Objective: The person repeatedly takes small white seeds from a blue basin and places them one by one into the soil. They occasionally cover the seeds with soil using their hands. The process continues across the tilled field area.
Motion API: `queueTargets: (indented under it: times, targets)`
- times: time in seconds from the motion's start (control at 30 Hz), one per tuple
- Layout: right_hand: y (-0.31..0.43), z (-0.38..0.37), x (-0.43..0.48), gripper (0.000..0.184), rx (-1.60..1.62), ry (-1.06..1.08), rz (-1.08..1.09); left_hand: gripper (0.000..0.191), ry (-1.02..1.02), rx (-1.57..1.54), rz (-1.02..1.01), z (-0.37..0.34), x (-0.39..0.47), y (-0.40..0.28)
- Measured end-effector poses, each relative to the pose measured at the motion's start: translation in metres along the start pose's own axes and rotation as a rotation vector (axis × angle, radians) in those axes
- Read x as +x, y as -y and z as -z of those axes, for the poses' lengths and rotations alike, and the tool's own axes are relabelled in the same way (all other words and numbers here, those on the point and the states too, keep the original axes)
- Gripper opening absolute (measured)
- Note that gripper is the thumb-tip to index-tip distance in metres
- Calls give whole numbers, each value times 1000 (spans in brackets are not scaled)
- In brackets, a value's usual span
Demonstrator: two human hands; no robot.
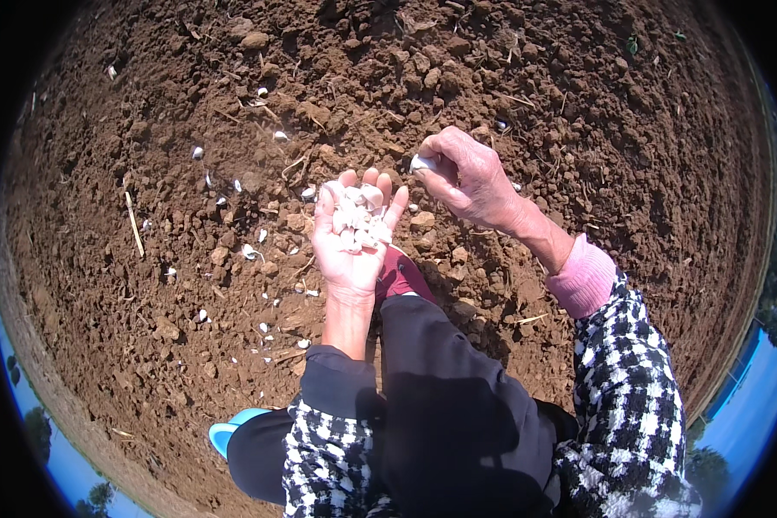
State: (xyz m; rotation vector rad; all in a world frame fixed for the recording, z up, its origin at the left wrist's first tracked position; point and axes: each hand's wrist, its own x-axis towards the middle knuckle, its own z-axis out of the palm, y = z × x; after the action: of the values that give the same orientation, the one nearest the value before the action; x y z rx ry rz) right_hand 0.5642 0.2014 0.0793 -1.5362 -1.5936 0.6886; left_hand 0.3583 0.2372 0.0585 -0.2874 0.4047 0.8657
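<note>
My left hand [353, 243] is palm up with its fingers curled a little, cupping a pile of white garlic cloves [360, 217]. To its right and a little higher, my right hand [463, 175] pinches one garlic clove [422, 163] between thumb and forefinger above the soil. The two hands are apart. More cloves lie scattered on the ground, most of them to the left, such as one clove [249, 251] beside the left hand and another clove [280, 135] higher up.
Brown, cloddy tilled soil [103, 213] with bits of dry straw [133, 223] spreads all round. My red shoe [403, 275] stands below the left hand. A light blue plastic object [233, 428], partly hidden, is by my knee at lower left.
</note>
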Motion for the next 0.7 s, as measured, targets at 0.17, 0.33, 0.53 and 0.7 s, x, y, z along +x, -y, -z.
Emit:
queueTargets:
  times: [0.17, 0.33, 0.53, 0.7]
  targets:
    - [-134, 41, 51, 16, -225, -284, -381, 35, -25, -33, 15, -12, 8, -4]
    - [-209, 48, 75, 10, -704, -166, -352, 35, -49, -23, 17, -18, 12, -2]
    - [-212, 34, 98, 20, -1040, 178, -420, 36, -52, 7, -42, -31, 9, -12]
    - [-203, 40, 97, 17, -1063, 202, -498, 36, -43, 54, -34, -27, 7, -14]
